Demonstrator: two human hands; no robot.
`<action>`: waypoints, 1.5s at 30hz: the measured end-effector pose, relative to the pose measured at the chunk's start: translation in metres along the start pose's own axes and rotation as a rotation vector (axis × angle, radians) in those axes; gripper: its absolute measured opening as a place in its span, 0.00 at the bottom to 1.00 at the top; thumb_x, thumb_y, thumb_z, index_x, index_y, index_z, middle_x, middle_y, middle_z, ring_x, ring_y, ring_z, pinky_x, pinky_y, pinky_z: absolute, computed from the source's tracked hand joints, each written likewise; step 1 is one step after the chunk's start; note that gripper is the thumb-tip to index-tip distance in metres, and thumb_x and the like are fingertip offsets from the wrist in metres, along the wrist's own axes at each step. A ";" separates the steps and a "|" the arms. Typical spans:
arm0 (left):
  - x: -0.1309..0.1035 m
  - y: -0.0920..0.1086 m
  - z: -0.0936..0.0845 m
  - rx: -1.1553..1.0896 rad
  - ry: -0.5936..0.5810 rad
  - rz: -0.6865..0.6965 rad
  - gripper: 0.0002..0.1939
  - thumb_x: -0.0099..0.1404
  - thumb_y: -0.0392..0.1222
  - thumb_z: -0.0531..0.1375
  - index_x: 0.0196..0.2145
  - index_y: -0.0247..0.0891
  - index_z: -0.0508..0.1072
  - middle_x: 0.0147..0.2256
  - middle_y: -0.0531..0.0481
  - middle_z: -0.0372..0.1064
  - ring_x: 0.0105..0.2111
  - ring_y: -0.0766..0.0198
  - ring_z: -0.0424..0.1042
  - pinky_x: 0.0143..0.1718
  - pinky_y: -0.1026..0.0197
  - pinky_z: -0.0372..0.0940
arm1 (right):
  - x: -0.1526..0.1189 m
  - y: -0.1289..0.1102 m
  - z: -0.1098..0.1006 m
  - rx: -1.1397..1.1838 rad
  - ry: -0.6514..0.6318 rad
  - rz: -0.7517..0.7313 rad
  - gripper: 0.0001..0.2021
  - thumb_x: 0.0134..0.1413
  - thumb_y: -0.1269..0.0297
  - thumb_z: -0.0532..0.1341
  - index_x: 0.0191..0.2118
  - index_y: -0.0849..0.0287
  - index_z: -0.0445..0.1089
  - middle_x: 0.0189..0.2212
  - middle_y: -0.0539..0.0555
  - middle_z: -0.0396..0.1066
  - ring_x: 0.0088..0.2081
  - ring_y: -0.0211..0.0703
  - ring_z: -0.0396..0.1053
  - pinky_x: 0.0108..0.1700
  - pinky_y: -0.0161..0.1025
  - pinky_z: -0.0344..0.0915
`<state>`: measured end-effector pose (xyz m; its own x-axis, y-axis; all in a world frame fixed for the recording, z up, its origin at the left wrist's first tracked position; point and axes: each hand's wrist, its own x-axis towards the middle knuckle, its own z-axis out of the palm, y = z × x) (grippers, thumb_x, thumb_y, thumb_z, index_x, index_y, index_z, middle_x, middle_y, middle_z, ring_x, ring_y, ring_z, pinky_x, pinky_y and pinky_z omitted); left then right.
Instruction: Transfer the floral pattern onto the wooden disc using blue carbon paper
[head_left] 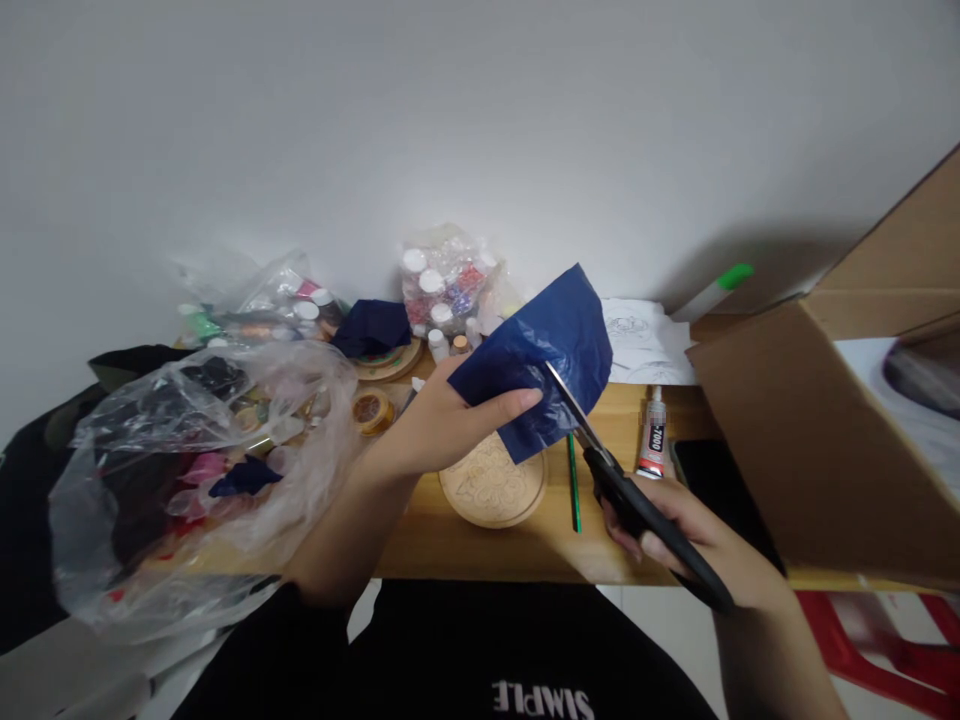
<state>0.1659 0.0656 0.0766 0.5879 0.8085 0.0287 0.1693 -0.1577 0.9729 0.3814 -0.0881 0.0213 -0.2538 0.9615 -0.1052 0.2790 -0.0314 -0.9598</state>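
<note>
My left hand (457, 415) pinches a sheet of dark blue paper (559, 320), thumb on the near face and the other fingers hidden behind it. In my right hand (675, 525) are black-handled scissors (637, 505), my fingers through and around the handles. Their metal blades point up and left over the lower part of the sheet; whether the paper lies between them I cannot tell. Below the sheet lies a round wooden disc (491, 490) with a flower pattern drawn on it. Beside the disc, a green pencil (574, 485) rests on the table.
A clear plastic bag (300, 375) of scraps sits at left. Bagged bottles (442, 285) stand against the wall. At right are a glue tube (653, 435), a dark phone-like slab (720, 490), a drawn paper sheet (645, 340) and a cardboard box (787, 440). The wooden table's edge (510, 565) is close to me.
</note>
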 end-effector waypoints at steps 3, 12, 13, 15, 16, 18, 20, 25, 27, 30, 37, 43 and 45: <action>0.000 0.004 0.000 0.003 -0.006 -0.022 0.11 0.57 0.47 0.64 0.35 0.39 0.75 0.33 0.53 0.75 0.37 0.61 0.74 0.40 0.60 0.71 | 0.000 -0.002 0.001 0.001 0.028 -0.004 0.21 0.54 0.44 0.55 0.31 0.60 0.66 0.24 0.51 0.64 0.25 0.36 0.61 0.27 0.32 0.60; -0.002 0.009 0.001 -0.029 0.015 -0.007 0.08 0.57 0.44 0.64 0.35 0.40 0.75 0.34 0.54 0.75 0.37 0.62 0.75 0.41 0.61 0.71 | 0.004 -0.004 -0.002 0.004 -0.042 -0.021 0.21 0.56 0.44 0.54 0.30 0.61 0.65 0.24 0.51 0.63 0.26 0.35 0.61 0.26 0.32 0.59; -0.002 0.009 0.001 -0.022 0.016 -0.005 0.09 0.57 0.44 0.64 0.35 0.40 0.75 0.34 0.53 0.75 0.37 0.62 0.75 0.41 0.61 0.71 | 0.004 -0.003 -0.002 0.009 -0.049 -0.024 0.22 0.55 0.44 0.53 0.30 0.61 0.65 0.23 0.51 0.63 0.25 0.35 0.60 0.26 0.32 0.58; -0.002 0.009 0.000 -0.011 0.008 -0.009 0.09 0.58 0.45 0.64 0.35 0.40 0.75 0.33 0.53 0.75 0.37 0.62 0.75 0.41 0.60 0.71 | 0.003 -0.002 -0.001 0.017 -0.039 -0.030 0.22 0.55 0.43 0.53 0.31 0.61 0.65 0.23 0.51 0.62 0.25 0.35 0.59 0.26 0.32 0.57; -0.002 0.008 0.000 -0.011 0.003 -0.013 0.09 0.58 0.45 0.64 0.36 0.40 0.75 0.34 0.53 0.75 0.37 0.62 0.75 0.41 0.60 0.71 | 0.003 -0.002 0.000 0.020 -0.026 -0.028 0.22 0.55 0.43 0.53 0.31 0.61 0.65 0.23 0.51 0.62 0.25 0.35 0.59 0.26 0.32 0.57; -0.002 0.008 0.000 -0.018 -0.009 -0.021 0.09 0.58 0.45 0.64 0.36 0.40 0.75 0.34 0.53 0.76 0.37 0.62 0.75 0.40 0.61 0.71 | 0.001 -0.002 0.003 0.046 -0.001 -0.026 0.22 0.54 0.42 0.54 0.32 0.60 0.65 0.24 0.51 0.62 0.25 0.35 0.59 0.25 0.32 0.57; -0.002 0.006 0.000 -0.032 -0.016 -0.019 0.09 0.57 0.46 0.64 0.35 0.40 0.75 0.34 0.53 0.76 0.37 0.62 0.75 0.40 0.61 0.71 | 0.000 -0.004 0.006 0.076 0.008 -0.013 0.24 0.53 0.40 0.53 0.33 0.60 0.64 0.25 0.52 0.62 0.26 0.35 0.59 0.26 0.33 0.57; 0.000 0.002 0.000 -0.069 -0.032 -0.006 0.11 0.57 0.46 0.64 0.36 0.39 0.75 0.35 0.53 0.76 0.38 0.62 0.75 0.41 0.62 0.71 | 0.002 -0.013 0.008 0.081 -0.021 -0.004 0.26 0.53 0.37 0.51 0.33 0.59 0.62 0.27 0.52 0.62 0.28 0.37 0.60 0.29 0.34 0.58; 0.000 0.002 -0.001 -0.069 -0.036 -0.009 0.11 0.57 0.46 0.64 0.36 0.38 0.75 0.35 0.53 0.76 0.38 0.62 0.75 0.41 0.62 0.71 | 0.003 -0.015 0.007 0.080 -0.046 -0.013 0.25 0.53 0.38 0.50 0.33 0.60 0.62 0.27 0.52 0.62 0.27 0.36 0.60 0.28 0.34 0.57; 0.000 0.001 -0.001 -0.057 -0.039 0.004 0.10 0.57 0.45 0.64 0.36 0.38 0.75 0.34 0.52 0.75 0.37 0.62 0.74 0.40 0.62 0.71 | 0.004 -0.015 0.005 0.091 -0.063 -0.027 0.26 0.53 0.37 0.50 0.33 0.60 0.62 0.26 0.51 0.61 0.27 0.36 0.59 0.28 0.34 0.56; -0.001 -0.003 -0.001 -0.051 -0.063 0.014 0.10 0.58 0.47 0.64 0.33 0.38 0.74 0.31 0.53 0.74 0.34 0.63 0.73 0.36 0.63 0.70 | 0.003 -0.007 0.003 0.105 -0.110 -0.040 0.26 0.54 0.38 0.50 0.33 0.60 0.63 0.26 0.51 0.61 0.26 0.35 0.59 0.27 0.33 0.56; -0.001 -0.001 -0.001 -0.045 -0.065 0.041 0.09 0.58 0.45 0.63 0.33 0.38 0.74 0.31 0.53 0.73 0.34 0.64 0.72 0.37 0.63 0.70 | 0.004 -0.003 0.003 0.132 -0.092 -0.035 0.23 0.55 0.41 0.52 0.32 0.60 0.63 0.26 0.51 0.61 0.27 0.35 0.59 0.27 0.33 0.57; -0.001 -0.001 -0.001 -0.035 -0.061 0.046 0.08 0.58 0.45 0.64 0.33 0.38 0.73 0.31 0.53 0.73 0.34 0.65 0.72 0.37 0.63 0.70 | 0.004 -0.002 0.003 0.152 -0.092 -0.028 0.23 0.55 0.41 0.52 0.32 0.60 0.63 0.26 0.51 0.61 0.26 0.35 0.59 0.27 0.33 0.57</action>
<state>0.1645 0.0650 0.0761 0.6419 0.7644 0.0604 0.1141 -0.1731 0.9783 0.3767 -0.0855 0.0220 -0.3453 0.9337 -0.0947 0.1294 -0.0526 -0.9902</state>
